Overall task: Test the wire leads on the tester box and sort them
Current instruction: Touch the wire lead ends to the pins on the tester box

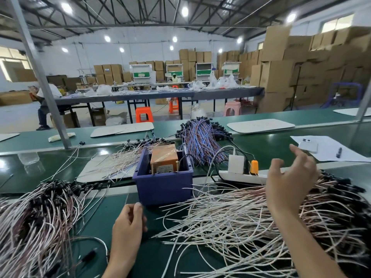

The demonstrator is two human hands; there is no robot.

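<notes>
Our left hand (128, 223) curls just short of the tester box (163, 160), any lead in it unclear, while our right hand (291, 177) hovers open directly over the wire leads (230, 221), which stretch leftward beneath it.

A long grey table (160, 95) faces me. Behind it stand stacked cardboard boxes (281, 63), by it orange stools (143, 115).

Of the person, only two hands and the forearms show. The left hand (128, 223) and the right hand (289, 181) are bare, with slender fingers; the left thumb's nail looks short. Both forearms are bare down to the lower edge of the view.
</notes>
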